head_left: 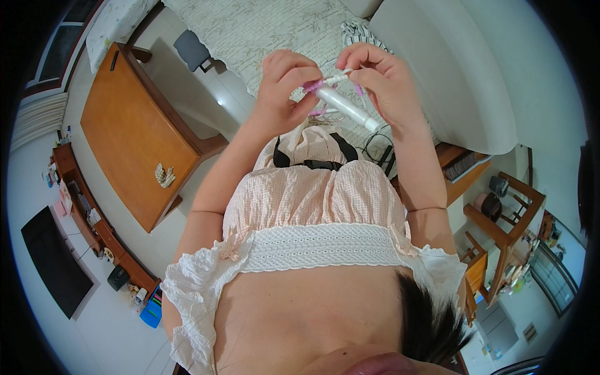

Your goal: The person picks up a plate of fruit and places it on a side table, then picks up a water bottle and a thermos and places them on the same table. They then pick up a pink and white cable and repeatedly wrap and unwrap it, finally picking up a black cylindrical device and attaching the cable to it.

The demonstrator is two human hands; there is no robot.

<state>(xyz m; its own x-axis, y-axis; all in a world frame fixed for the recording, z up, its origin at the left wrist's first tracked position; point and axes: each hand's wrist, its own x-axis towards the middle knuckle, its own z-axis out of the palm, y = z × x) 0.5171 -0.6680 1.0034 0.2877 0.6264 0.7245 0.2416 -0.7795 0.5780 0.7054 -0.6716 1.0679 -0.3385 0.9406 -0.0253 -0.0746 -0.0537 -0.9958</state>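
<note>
In front of my lap, a skipping rope with pink and white tube-like beads point(335, 79) runs between my two hands. My left hand point(289, 87) is closed, pinching a pink part of it between thumb and fingers. Opposite, my right hand point(389, 81) pinches a white stretch of the rope with thumb and forefinger. A smooth white handle point(347, 108) hangs slanting down to the right from beside my left fingers, its narrow end near my right wrist. More pink and white rope loops below the hands, partly hidden behind the handle.
A pale leaf-patterned cover point(250, 28) spreads beyond my hands, with a striped cloth point(359, 34) on it. An orange-brown wooden table point(128, 134) stands at left, a beaded item point(164, 175) on it. A grey stool point(192, 50) is past it. Black cable point(375, 150) lies near my lap.
</note>
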